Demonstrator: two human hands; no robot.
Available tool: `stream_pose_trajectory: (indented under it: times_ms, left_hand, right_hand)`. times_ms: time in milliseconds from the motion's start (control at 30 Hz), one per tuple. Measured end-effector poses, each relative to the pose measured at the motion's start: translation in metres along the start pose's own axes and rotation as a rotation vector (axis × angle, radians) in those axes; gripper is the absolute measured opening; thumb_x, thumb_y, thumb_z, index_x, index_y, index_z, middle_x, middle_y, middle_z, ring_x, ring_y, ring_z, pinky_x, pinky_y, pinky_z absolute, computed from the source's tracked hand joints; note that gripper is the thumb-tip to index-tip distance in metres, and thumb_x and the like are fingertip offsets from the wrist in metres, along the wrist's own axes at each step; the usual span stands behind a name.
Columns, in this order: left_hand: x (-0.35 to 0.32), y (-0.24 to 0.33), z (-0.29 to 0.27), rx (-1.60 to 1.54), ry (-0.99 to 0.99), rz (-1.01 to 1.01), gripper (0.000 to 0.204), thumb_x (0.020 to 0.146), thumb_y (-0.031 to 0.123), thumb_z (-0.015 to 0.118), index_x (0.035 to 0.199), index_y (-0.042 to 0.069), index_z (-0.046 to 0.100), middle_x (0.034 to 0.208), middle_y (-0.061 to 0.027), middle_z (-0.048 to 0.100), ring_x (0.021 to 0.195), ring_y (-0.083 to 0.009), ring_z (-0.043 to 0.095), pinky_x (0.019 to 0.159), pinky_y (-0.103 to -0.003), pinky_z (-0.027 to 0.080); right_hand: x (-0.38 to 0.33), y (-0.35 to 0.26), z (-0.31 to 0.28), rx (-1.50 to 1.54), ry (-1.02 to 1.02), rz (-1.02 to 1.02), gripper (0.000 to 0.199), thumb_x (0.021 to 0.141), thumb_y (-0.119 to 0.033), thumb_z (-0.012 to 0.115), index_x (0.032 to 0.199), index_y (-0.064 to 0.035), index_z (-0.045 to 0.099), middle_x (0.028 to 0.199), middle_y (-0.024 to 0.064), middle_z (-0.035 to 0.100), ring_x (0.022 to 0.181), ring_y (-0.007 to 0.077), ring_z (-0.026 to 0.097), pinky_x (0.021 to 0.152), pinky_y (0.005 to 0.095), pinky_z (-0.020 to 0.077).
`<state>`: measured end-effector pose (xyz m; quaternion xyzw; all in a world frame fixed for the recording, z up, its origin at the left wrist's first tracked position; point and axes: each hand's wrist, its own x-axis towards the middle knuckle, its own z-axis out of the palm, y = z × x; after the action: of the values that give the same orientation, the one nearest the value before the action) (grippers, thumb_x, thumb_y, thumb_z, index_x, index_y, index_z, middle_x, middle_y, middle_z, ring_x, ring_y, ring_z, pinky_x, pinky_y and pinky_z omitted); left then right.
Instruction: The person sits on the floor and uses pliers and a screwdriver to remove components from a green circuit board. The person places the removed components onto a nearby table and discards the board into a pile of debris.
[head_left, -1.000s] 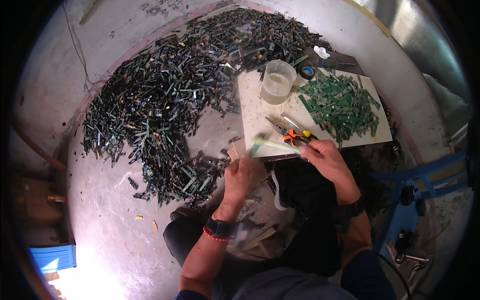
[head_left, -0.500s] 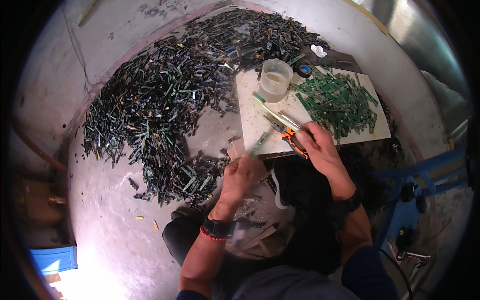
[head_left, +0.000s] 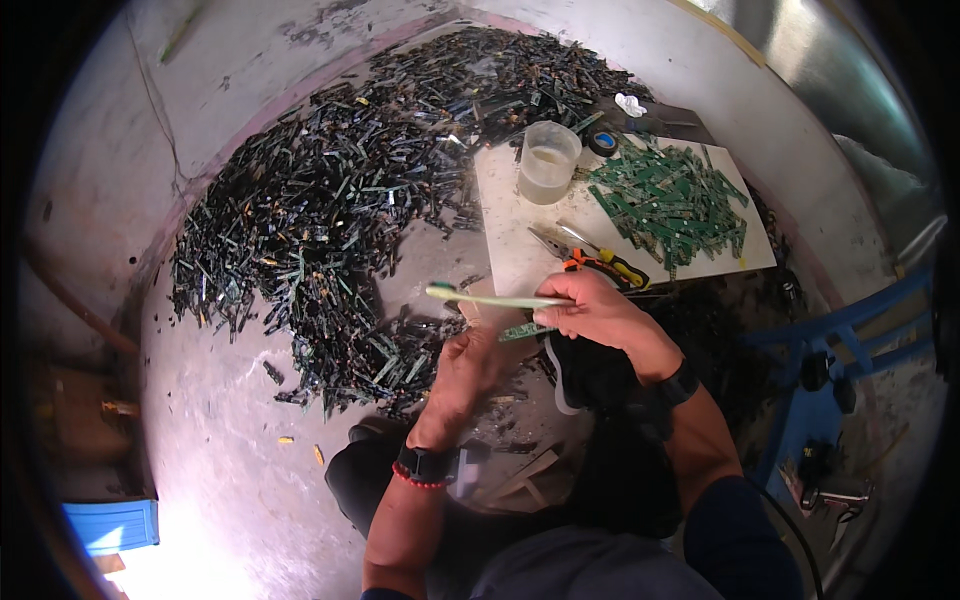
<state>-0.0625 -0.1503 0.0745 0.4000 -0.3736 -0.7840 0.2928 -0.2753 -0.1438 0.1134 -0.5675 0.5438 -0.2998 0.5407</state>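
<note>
Toothbrush [head_left: 490, 298], pale green, is held level in the right hand [head_left: 600, 310], fingers closed round its handle; the brush head points to the person's left. A small green circuit board strip [head_left: 527, 331] is gripped just under it by the left hand [head_left: 470, 365], approx. between both hands, fingers closed on the strip. Both hands are kept close together, near the front edge of a white board [head_left: 520, 250] laid on the floor. On this board are seen a clear plastic cup [head_left: 547, 162] w/ cloudy liquid, pliers w/ orange-yellow handles [head_left: 590, 258], and a heap of green strips [head_left: 672, 202]. A roll of black tape [head_left: 603, 142] lies beside the cup. A big dark pile of strips [head_left: 330, 200] is spread over the concrete floor [head_left: 210, 440], left of the board. A blue frame [head_left: 850, 330] stands at the right.
</note>
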Motion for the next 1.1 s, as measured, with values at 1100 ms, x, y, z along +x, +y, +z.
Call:
stream_pose_trajectory:
  times_ms: [1100]
  left_hand:
    - [0.038,-0.023,0.006,-0.278,-0.036,-0.231,0.050,0.094,0.053,0.030,0.071,0.012,0.046,0.056,0.0024,0.040,0.044,-0.0092,0.031,0.042,-0.023,0.024]
  right_hand:
    - [0.023,0.026,0.099,0.451,0.715,-0.025,0.017,0.088,-0.019,0.061,0.092,-0.0032,0.054,0.061,-0.0005,0.051,0.047,0.0054,0.047,0.039,0.0220,0.0427]
